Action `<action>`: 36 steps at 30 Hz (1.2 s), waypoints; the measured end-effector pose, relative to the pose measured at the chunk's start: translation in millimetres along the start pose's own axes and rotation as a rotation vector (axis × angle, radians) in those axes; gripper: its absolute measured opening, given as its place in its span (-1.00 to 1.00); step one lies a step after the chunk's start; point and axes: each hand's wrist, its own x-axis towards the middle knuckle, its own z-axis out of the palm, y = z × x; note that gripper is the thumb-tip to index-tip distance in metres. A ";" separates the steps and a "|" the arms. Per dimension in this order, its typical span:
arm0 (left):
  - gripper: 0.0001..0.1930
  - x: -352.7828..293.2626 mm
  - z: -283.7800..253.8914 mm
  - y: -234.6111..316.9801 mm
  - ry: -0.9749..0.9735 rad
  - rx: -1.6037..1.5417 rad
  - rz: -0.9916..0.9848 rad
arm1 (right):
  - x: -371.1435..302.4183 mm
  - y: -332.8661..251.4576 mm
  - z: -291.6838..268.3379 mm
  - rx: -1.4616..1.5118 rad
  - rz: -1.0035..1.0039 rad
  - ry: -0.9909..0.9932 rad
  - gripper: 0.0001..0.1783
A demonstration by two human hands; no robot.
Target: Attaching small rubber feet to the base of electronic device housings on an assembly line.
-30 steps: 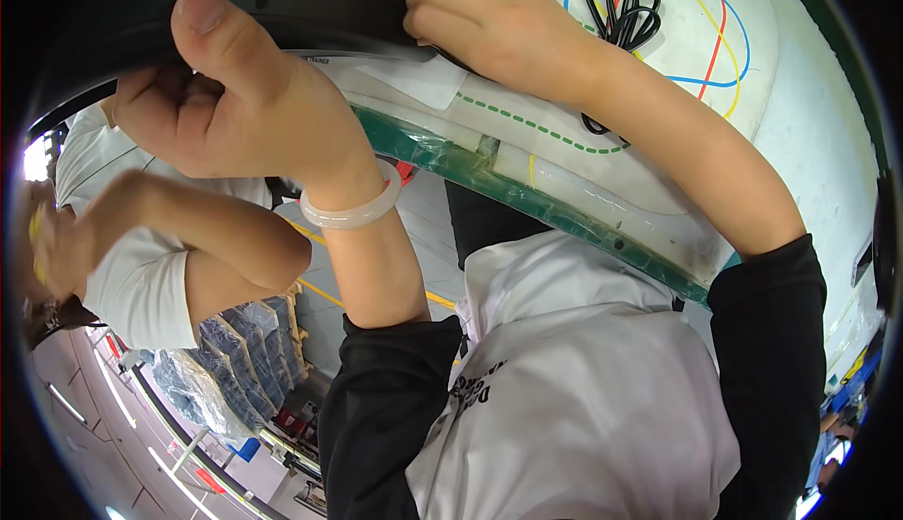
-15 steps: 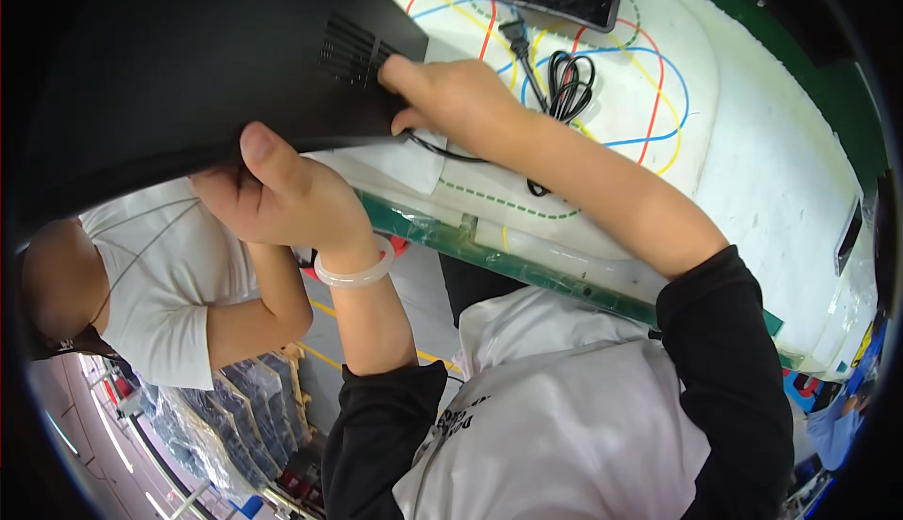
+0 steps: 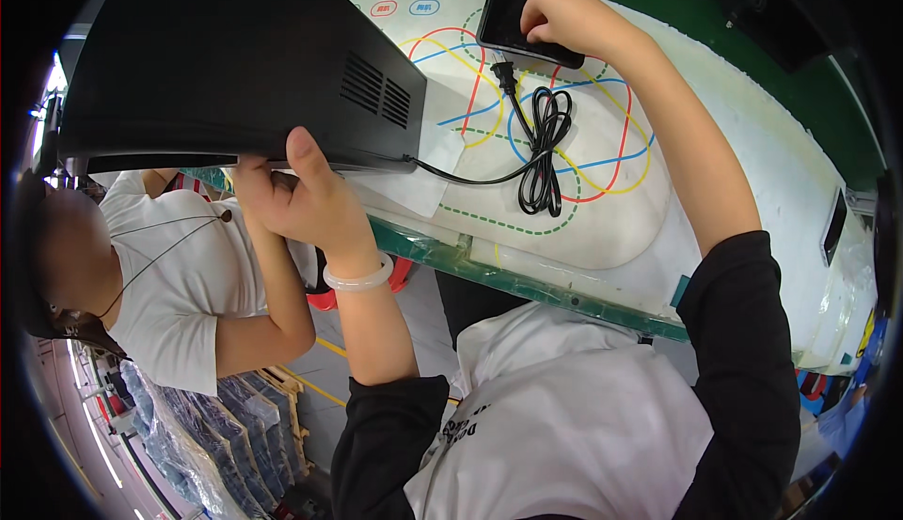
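A large black appliance housing (image 3: 216, 59) with slotted vents (image 3: 376, 92) is tilted up at the left. My left hand (image 3: 306, 200) grips its lower edge, thumb in front and fingers going underneath. From a lower corner of the housing runs a black power cord (image 3: 541, 177), looped in a bundle on the table, its two-pin plug (image 3: 504, 76) pointing to the back. My right hand (image 3: 574, 20) is in a shallow black tray (image 3: 500, 23), fingers curled and pinched together. What the fingertips hold, if anything, is hidden.
The white table mat (image 3: 621, 228) carries red, blue, yellow and green printed lines. Paper (image 3: 414, 191) lies beneath the housing's corner. A dark phone-like slab (image 3: 834, 227) sits at the right. A person in a white shirt (image 3: 179, 275) is close on my left; wrapped stacked goods (image 3: 216, 426) stand behind.
My right hand has left the vented side of the housing and reached to the tray. The housing has tilted a little, while my left hand keeps its grip. The cord bundle has shifted nearer.
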 end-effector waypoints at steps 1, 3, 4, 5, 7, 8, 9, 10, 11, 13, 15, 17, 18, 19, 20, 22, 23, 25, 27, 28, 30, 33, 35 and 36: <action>-0.61 -2.2 2.5 7.8 0.003 0.011 -0.010 | -1.5 4.6 -4.3 0.000 -0.006 -0.014 -0.83; -0.58 -5.0 3.0 19.0 -0.042 -0.006 -0.113 | -4.6 7.0 -7.7 -0.075 -0.004 0.025 -0.84; -0.58 -5.7 3.3 23.2 -0.056 0.008 -0.117 | -6.2 6.0 -9.4 -0.089 -0.061 0.089 -0.86; -0.57 -7.0 4.3 27.5 0.023 -0.139 -0.007 | -11.6 7.9 -13.3 -0.117 -0.021 0.091 -0.86; -0.38 -13.3 -11.9 28.2 0.024 -0.323 -0.014 | -20.7 16.7 -15.2 0.185 -0.461 0.373 -0.89; -0.38 -23.1 -13.2 29.1 0.007 -0.302 -0.019 | -6.6 15.3 -10.9 -0.103 -0.014 0.182 -0.89; -0.29 -33.6 -11.3 34.4 -0.035 -0.177 -0.079 | -4.0 6.6 -20.0 -0.099 0.015 0.134 -0.89; -0.18 -40.6 -17.0 34.6 -0.065 -0.051 -0.138 | -1.1 -3.4 -26.7 -0.101 0.034 0.085 -0.90; 0.06 -45.5 -25.9 21.0 -0.189 -0.076 -0.209 | 3.8 -9.2 -26.9 -0.083 -0.010 0.111 -0.90; 0.12 -54.8 -4.0 23.1 -0.214 -0.112 -0.312 | -0.4 -3.8 -33.9 -0.092 -0.042 0.133 -0.89; 0.23 -57.2 12.9 17.1 -0.263 -0.123 -0.348 | -0.1 2.1 -35.6 -0.088 -0.089 0.162 -0.88; 0.22 -55.8 29.0 21.0 -0.259 -0.135 -0.366 | -0.2 1.4 -45.4 -0.008 -0.076 0.103 -0.86; 0.21 -55.8 28.4 21.5 -0.254 -0.128 -0.375 | 0.6 -0.9 -40.1 -0.001 -0.086 0.105 -0.86; 0.21 -56.4 26.6 20.5 -0.248 -0.122 -0.366 | 1.6 -2.7 -35.2 0.035 -0.087 0.101 -0.86; 0.20 -57.5 23.9 18.4 -0.228 -0.114 -0.364 | 3.8 -4.5 -31.1 0.067 -0.089 0.101 -0.85; 0.19 -64.1 27.0 16.8 -0.183 -0.094 -0.359 | 5.1 7.1 -16.1 -0.026 -0.139 0.159 -0.87; 0.17 -70.3 29.3 12.8 -0.182 -0.106 -0.345 | 8.8 14.2 -10.2 -0.061 -0.129 0.164 -0.89; 0.12 -87.8 30.5 -3.6 -0.181 -0.117 -0.327 | 16.1 25.6 10.9 -0.062 -0.137 0.217 -0.92; 0.05 -107.9 33.5 -18.9 -0.191 -0.144 -0.351 | 15.4 34.5 30.2 -0.059 -0.116 0.216 -0.92; 0.01 -119.2 38.3 -25.9 -0.202 -0.166 -0.376 | 16.1 42.2 39.1 -0.084 -0.090 0.210 -0.91; -0.04 -137.3 45.9 -38.3 -0.235 -0.132 -0.362 | 17.1 57.9 48.6 -0.060 -0.056 0.133 -0.92; -0.07 -153.7 50.1 -49.7 -0.243 -0.058 -0.356 | 24.2 68.3 57.2 -0.026 -0.017 0.038 -0.90; -0.08 -156.8 55.3 -53.6 -0.287 0.022 -0.356 | 30.4 77.6 62.6 -0.037 -0.018 0.008 -0.88; -0.08 -154.8 56.8 -52.8 -0.275 0.019 -0.344 | 32.9 77.2 62.5 -0.049 -0.020 -0.003 -0.87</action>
